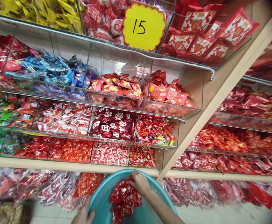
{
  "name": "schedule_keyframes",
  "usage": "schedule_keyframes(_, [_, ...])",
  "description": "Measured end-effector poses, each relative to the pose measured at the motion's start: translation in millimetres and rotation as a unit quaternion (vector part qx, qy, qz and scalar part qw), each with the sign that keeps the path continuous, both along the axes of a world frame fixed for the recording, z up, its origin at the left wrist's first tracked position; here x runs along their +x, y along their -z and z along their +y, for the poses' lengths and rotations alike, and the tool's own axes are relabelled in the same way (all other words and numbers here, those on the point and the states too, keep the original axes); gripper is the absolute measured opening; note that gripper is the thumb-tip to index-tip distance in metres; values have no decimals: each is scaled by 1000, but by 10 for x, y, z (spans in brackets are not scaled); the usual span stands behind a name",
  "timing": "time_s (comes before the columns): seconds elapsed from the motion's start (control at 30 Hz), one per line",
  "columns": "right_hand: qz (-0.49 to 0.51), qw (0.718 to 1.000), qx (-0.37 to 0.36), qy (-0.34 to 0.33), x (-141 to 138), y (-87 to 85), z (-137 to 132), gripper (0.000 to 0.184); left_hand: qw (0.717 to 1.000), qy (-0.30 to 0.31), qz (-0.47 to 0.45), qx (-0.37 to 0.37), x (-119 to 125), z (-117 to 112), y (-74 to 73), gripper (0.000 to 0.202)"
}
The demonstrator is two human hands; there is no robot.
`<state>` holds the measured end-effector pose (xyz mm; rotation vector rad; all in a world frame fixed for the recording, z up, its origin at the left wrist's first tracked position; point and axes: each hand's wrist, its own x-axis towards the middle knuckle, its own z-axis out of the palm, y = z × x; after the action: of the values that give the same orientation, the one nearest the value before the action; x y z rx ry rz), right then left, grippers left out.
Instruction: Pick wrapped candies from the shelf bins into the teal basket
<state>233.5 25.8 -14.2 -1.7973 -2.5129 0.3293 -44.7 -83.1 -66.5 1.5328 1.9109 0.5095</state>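
Teal basin sits right under us, our left hand clamped on its near rim, half cut off by the frame. Our right hand is down inside, fingers curled around a bunch of red candies. One-handed hold looks dicey to us: basin could tip and dump them. Beyond the right hand, bins of sweets, then a yellow tag.
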Motion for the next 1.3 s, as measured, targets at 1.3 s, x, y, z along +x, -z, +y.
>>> schedule_keyframes(1.3, [54,998,-3,11,-265,11,-203,35,1000,-6,-11,3,8,-10,-49,61])
